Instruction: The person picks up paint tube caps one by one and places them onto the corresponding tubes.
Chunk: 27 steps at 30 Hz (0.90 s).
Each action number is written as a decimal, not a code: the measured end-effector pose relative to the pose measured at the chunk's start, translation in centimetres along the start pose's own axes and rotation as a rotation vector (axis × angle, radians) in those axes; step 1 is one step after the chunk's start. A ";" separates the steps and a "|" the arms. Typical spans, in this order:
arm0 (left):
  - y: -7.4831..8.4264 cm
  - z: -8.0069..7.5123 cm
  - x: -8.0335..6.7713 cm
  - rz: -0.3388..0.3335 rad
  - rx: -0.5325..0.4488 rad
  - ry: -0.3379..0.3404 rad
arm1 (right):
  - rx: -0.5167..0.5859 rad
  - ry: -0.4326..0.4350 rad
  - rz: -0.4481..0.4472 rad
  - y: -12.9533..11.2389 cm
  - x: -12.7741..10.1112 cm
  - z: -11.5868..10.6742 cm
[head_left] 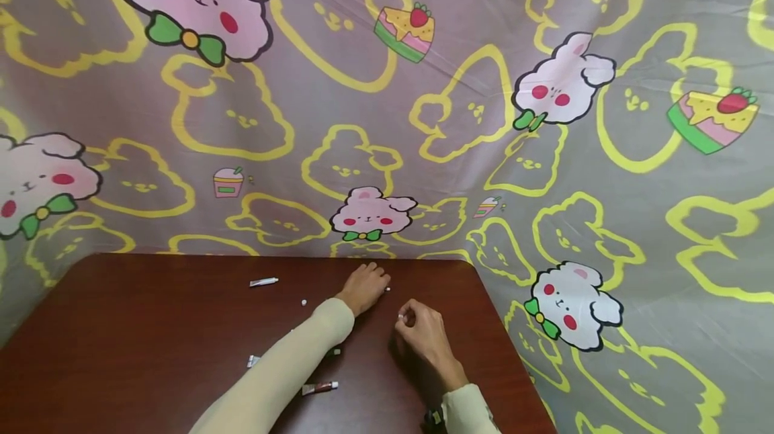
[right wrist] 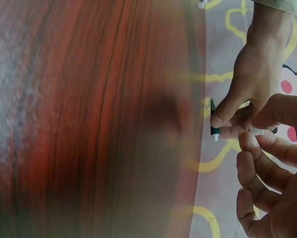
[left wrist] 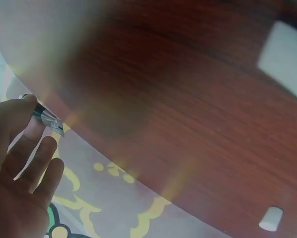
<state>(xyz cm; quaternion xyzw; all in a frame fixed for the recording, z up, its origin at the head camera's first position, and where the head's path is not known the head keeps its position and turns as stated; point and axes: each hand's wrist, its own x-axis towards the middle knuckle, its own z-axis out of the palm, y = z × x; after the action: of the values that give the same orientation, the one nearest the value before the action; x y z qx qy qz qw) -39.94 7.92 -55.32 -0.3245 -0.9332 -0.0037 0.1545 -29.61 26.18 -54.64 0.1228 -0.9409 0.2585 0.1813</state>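
My left hand (head_left: pixel 365 287) is over the far part of the table, pinching a small dark green tube (right wrist: pixel 214 119) between thumb and fingers. The tube's silvery crimped end (left wrist: pixel 52 122) shows in the left wrist view, and its pale nozzle end points out of the hand in the right wrist view. Close by on the right, my right hand (head_left: pixel 424 334) pinches a small white cap (right wrist: pixel 257 131) between thumb and index finger, its other fingers loosely bent. The two hands are apart in the head view.
On the brown table (head_left: pixel 151 326) lie a white tube (head_left: pixel 263 282), a loose white cap (head_left: pixel 304 302) and a brownish-red tube (head_left: pixel 319 388) with a white cap. A silvery tube end (head_left: pixel 252 361) shows beside the left sleeve, which partly covers it. Patterned cloth (head_left: pixel 338 105) hangs behind.
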 end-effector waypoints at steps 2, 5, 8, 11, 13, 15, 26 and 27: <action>0.0 -0.4 0.0 0.012 -0.002 0.021 | 0.006 0.003 -0.003 -0.2 0.0 -0.2; -0.1 -0.9 -0.5 0.033 0.008 0.056 | 0.009 0.002 -0.011 -0.5 -0.1 -0.2; -0.2 -1.1 -1.3 0.053 0.015 0.083 | 0.012 0.000 -0.020 -0.9 -0.5 0.0; -0.3 -1.4 -1.8 0.061 0.007 0.082 | 0.006 0.005 -0.034 -1.2 -0.9 0.1; -0.3 -1.5 -2.2 0.062 0.004 0.084 | 0.010 0.013 -0.045 -1.5 -1.2 0.3; -0.4 -1.6 -2.7 0.064 0.009 0.083 | 0.014 0.022 -0.055 -1.7 -1.5 0.4; -1.2 -2.3 -5.1 0.103 0.024 0.094 | 0.041 0.046 -0.083 -2.8 -2.4 1.3; -1.2 -2.4 -5.3 0.110 0.029 0.098 | 0.043 0.045 -0.081 -2.9 -2.5 1.3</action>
<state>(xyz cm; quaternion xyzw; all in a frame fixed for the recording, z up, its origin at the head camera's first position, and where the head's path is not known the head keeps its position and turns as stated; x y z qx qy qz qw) -36.04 3.47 -54.49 -0.3727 -0.9052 0.0025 0.2044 -26.82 23.42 -55.44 0.1589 -0.9249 0.2740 0.2101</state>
